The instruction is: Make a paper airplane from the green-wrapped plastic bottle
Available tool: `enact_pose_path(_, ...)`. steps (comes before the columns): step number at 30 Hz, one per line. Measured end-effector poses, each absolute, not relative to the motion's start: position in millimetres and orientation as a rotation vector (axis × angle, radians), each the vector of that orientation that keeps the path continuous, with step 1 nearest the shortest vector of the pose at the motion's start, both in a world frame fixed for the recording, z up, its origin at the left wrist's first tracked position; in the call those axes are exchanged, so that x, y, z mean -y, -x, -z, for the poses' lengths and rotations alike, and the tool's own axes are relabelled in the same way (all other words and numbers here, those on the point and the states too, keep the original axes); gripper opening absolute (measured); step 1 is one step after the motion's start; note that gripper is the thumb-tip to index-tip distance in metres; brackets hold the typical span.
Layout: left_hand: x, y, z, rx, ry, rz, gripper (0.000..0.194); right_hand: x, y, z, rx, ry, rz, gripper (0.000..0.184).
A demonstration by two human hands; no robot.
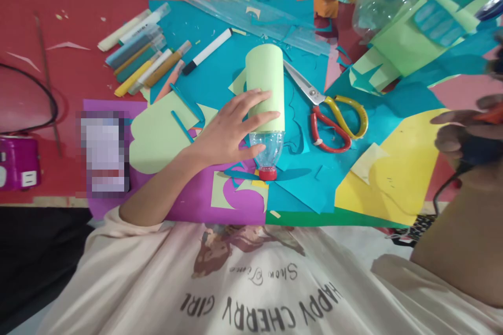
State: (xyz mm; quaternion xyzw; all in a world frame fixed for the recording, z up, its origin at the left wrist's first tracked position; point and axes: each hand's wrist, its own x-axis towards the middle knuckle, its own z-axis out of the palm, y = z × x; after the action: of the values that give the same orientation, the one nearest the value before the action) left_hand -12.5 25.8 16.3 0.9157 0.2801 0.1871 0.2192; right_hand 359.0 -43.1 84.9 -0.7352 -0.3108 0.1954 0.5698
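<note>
Head view shows a red counter (74, 78) spread with coloured paper, and below it a cream printed shirt (149, 288), whose upside-down lettering reads "HAPPY CHERRY GIRL" and "Show Time". Near the centre lies a clear plastic bottle wrapped in a pale green paper sleeve (265, 76), its long axis running up and down the frame, neck toward the shirt. The left hand (226, 128) is the nearer one, coming from the lower left with fingers spread across the sleeve and thumb beside the bare shoulder; how firmly it presses, I cannot tell. The right hand (451, 137) is well apart at the right edge, curled around a dark blue and orange object (481, 149), partly cut off. Yellow-and-red-handled metal scissors (314, 95) lie just right of the bottle. At left, a phone's screen (104, 154) is blurred out. Lettering on the slim coloured markers (143, 52), upper left, is too small to read. Smallest, the bottle's red screw cap (268, 174) points toward the bottom of the frame.
</note>
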Motion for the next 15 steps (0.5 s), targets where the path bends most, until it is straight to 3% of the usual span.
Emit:
enact_pose_path(3,-25.8,12.6,-15.4,-0.762,-2.545,-0.527,0.054,13.9,-322.1,-94.7,0.874,1.717,-0.958,0.024)
enact_pose_path(7,-25.9,13.7,-16.4,-0.739,-2.549,-0.520,0.054,-22.3,-286.5,-101.1,1.131,1.739,-1.310,0.026)
enact_pose_path(15,-26.6,13.4,-16.4,-0.728,-2.538,-0.535,0.054,-57.8,-245.5,-84.0,1.186,1.648,-1.437,0.027)
